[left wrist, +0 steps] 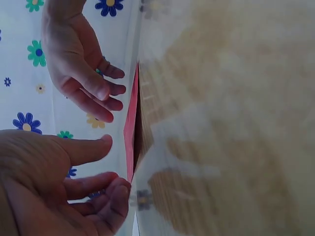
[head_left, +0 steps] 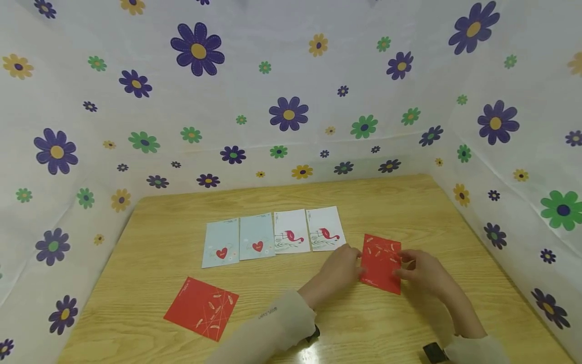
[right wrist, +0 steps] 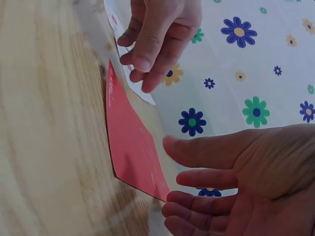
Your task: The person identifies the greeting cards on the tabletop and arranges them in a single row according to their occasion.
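A red card (head_left: 380,264) printed with pale feathers and lines lies on the table between both hands. At its left edge is my left hand (head_left: 337,273), with its thumb apart from the fingers and the fingertips at the card's border. On the other side my right hand (head_left: 426,273) has its fingers extended by the right edge. The right wrist view shows the red card (right wrist: 133,137) slightly bowed, with the right hand's fingertips (right wrist: 174,209) at its near corner. A second red card (head_left: 202,308) of the same print lies slanted at the left, away from both hands.
Behind the hands, two pale blue heart cards (head_left: 221,242) and two white flamingo cards (head_left: 291,230) form a row. The wooden table (head_left: 391,202) is enclosed by flower-printed white cloth (head_left: 254,81) at the back and sides.
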Demonstrator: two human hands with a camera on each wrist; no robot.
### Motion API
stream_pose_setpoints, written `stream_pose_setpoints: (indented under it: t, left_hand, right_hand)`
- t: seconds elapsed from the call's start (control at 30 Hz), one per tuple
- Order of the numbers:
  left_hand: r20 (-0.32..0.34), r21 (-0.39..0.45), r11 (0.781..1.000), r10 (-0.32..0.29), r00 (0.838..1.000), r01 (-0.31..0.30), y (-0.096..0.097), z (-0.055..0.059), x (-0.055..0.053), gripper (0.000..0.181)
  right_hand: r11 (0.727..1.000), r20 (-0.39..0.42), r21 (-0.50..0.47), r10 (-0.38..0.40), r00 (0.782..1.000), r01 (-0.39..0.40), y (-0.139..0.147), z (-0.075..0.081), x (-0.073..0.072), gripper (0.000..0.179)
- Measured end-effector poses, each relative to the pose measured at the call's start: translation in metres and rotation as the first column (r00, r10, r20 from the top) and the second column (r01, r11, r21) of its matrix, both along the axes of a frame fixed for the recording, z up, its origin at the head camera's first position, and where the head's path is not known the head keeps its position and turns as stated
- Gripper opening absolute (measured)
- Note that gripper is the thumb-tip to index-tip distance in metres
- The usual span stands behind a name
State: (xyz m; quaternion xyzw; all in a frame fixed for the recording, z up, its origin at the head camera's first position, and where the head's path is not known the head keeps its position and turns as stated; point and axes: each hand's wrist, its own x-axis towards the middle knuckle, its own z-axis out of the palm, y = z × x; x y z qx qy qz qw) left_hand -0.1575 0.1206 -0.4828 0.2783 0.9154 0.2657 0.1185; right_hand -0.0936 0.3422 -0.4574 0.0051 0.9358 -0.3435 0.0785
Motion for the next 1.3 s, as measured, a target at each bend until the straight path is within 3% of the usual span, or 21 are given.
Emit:
stream_pose_setpoints:
  t: [0.13,0.3,0.53,0.77,0.97,1.13,1.3]
  left_hand:
    - [0.051,0.034,0.999,0.014,0.999,-0.016,-0.006,-0.002,0.01,0.021]
    - [0.098,0.084,0.996,0.021,0.995,-0.029,-0.011,-0.003,0.015,0.05]
    - [0.083,0.066,0.998,0.01,0.996,-0.016,-0.009,-0.004,0.011,0.05]
    - [0.123,0.058,0.995,0.075,0.99,-0.083,0.001,-0.008,0.005,0.043]
    - [0.103,0.217,0.97,0.087,0.991,-0.107,0.004,-0.01,0.003,0.007]
    - [0.113,0.316,0.944,0.062,0.992,-0.095,0.008,-0.009,0.006,0.006]
    - [0.124,0.385,0.919,0.045,0.991,-0.089,0.011,-0.009,0.009,0.006]
  right_hand:
    - [0.999,0.011,0.041,0.012,1.0,-0.012,-0.004,-0.001,0.006,0.056]
    - [0.997,0.007,0.08,0.017,1.0,-0.017,-0.013,-0.005,0.01,0.044]
    - [0.998,0.002,0.068,-0.017,1.0,0.017,-0.025,-0.011,0.012,0.037]
    - [0.995,-0.04,0.099,0.013,0.999,-0.009,-0.029,-0.015,0.012,0.039]
    - [0.985,-0.115,0.167,0.055,0.992,-0.036,-0.038,-0.015,0.011,0.055]
    - [0.973,-0.168,0.22,0.101,0.981,-0.062,-0.046,-0.013,0.006,0.085]
    - [0.971,-0.194,0.228,0.117,0.974,-0.072,-0.046,-0.014,0.003,0.08]
